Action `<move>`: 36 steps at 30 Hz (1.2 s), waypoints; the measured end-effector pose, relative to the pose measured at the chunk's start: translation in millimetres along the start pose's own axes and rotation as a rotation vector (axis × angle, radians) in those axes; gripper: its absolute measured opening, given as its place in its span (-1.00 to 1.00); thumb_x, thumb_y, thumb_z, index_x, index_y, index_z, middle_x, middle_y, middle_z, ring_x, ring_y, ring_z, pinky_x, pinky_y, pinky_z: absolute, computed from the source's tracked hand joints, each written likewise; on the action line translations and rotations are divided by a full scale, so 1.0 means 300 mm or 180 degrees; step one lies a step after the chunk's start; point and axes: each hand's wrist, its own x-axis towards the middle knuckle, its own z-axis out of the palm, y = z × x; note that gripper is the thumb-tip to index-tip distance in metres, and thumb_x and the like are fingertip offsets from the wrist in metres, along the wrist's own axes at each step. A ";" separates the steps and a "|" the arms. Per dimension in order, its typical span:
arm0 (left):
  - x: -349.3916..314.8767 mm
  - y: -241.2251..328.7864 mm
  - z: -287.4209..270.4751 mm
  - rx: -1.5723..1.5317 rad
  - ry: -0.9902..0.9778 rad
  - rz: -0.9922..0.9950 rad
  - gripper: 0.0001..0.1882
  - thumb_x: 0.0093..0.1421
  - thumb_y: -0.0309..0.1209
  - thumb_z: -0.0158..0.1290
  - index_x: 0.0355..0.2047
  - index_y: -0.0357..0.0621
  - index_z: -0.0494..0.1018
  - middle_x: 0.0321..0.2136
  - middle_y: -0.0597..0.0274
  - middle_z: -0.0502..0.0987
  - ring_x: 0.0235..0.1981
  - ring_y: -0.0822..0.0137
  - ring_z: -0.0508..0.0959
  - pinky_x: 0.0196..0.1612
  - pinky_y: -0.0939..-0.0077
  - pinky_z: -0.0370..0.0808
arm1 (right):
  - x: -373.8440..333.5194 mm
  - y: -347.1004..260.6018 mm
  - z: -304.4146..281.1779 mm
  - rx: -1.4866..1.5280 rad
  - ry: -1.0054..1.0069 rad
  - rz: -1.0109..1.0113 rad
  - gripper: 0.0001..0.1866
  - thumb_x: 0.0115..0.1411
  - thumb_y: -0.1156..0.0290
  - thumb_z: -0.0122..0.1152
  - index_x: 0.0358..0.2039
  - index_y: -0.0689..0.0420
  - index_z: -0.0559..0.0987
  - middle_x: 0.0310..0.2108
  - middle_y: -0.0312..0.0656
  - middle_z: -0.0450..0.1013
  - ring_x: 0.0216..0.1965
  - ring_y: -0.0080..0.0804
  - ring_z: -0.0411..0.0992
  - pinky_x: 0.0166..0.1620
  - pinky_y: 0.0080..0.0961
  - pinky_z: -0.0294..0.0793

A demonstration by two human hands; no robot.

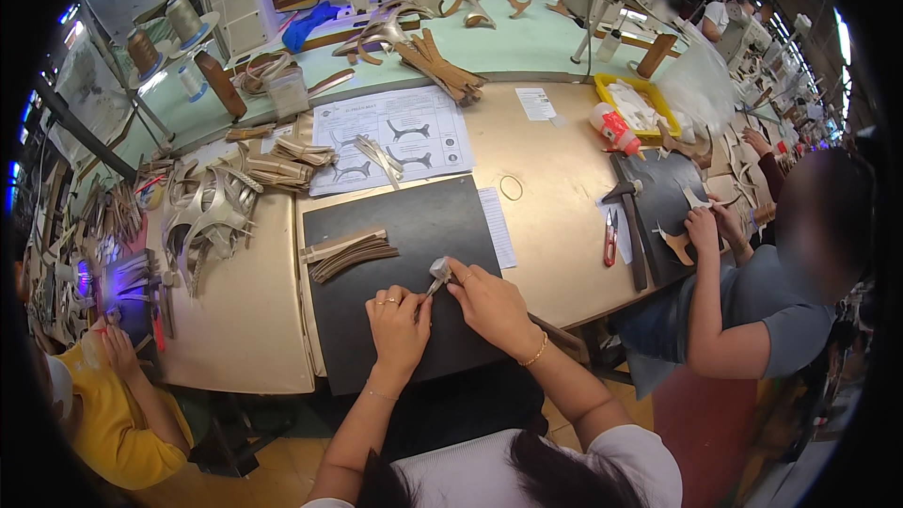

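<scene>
Over the black work mat point(414, 212), my two hands meet close together. My right hand point(494, 309) is closed on what looks like a hammer point(439, 269), its blocky grey head showing past the fingertips and most of the rest hidden. My left hand point(398, 327) pinches a small thin piece point(432, 290) just below that head; its kind is too small to make out. Beyond my left hand, a bundle of brown leather strips point(355, 258) lies on the mat, beside a paler strip bundle point(343, 243).
Printed pattern sheets point(390, 141) lie beyond the mat, with strip bundles point(282, 165) at their left. Shaped pale pieces point(212, 212) are heaped farther left. Rightward are a rubber band point(511, 188), red snips point(610, 237), another hammer point(632, 226) and a yellow basket point(649, 94). Co-workers sit on both sides.
</scene>
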 end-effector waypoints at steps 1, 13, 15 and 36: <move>0.000 0.000 -0.001 -0.0008 -0.0018 -0.0024 -0.92 0.15 -0.43 0.30 -0.42 -0.13 0.62 -0.43 0.29 0.47 -0.31 0.22 0.45 -0.15 0.28 0.27 | 0.000 0.002 0.002 -0.0024 -0.0018 -0.0031 -0.57 0.37 0.32 0.17 0.22 0.06 0.47 -0.32 -0.15 0.52 -0.36 -0.08 0.56 -0.31 -0.21 0.56; -0.010 -0.021 0.004 -0.0086 -0.0238 -0.0094 -0.91 0.19 -0.39 0.27 -0.37 -0.10 0.60 -0.39 0.28 0.49 -0.28 0.20 0.45 -0.13 0.24 0.26 | -0.016 0.022 0.042 0.0275 -0.0009 0.0070 -0.57 0.36 0.34 0.17 0.22 0.05 0.45 -0.24 -0.12 0.53 -0.30 -0.02 0.57 -0.27 -0.19 0.57; -0.010 -0.019 0.002 -0.0130 -0.0259 -0.0112 -0.91 0.19 -0.39 0.27 -0.37 -0.10 0.60 -0.39 0.27 0.49 -0.27 0.20 0.45 -0.12 0.25 0.26 | -0.018 0.018 0.040 0.0279 -0.0131 0.0200 -0.58 0.36 0.34 0.18 0.21 0.06 0.45 -0.19 -0.09 0.55 -0.22 0.00 0.57 -0.21 -0.19 0.57; -0.001 -0.016 0.000 -0.0079 -0.0231 -0.0082 -0.92 0.15 -0.46 0.29 -0.39 -0.12 0.59 -0.41 0.27 0.47 -0.29 0.19 0.46 -0.14 0.26 0.26 | -0.039 0.015 -0.008 -0.0048 0.0015 -0.0181 -0.47 0.36 0.28 0.19 0.33 0.00 0.44 -0.36 -0.18 0.49 -0.42 -0.20 0.54 -0.39 -0.29 0.55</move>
